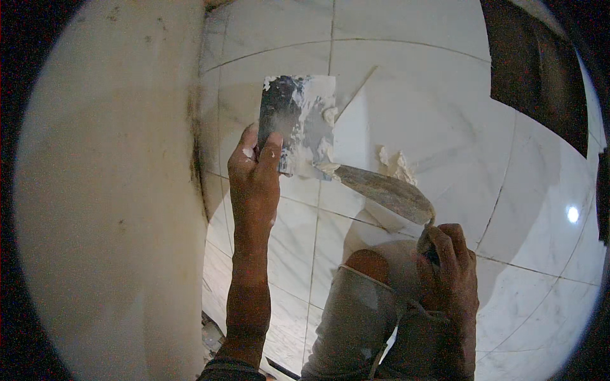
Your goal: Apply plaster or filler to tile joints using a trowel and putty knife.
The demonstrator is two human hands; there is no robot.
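Observation:
My left hand [255, 166] grips a flat rectangular plastering trowel [279, 111], thumb on its near left part. Its dark blade is smeared with white putty [305, 101], thickest along the right edge. My right hand [452, 267] is closed round the handle of a pointed trowel [387, 192], whose blade slants up and left. The putty-coated tip meets the lower right corner of the plastering trowel. Beyond the pointed trowel, clumps of putty [401, 168] show against the pale tiles. White specks mark the left thumb and fingers.
A pale, stained wall [114, 190] rises along my left, with a dark dirty line at its foot. White marbled tiles [419, 70] spread beneath the hands. At the upper right is a dark panel or opening [540, 76]. My clothed knee [356, 317] shows at the lower middle.

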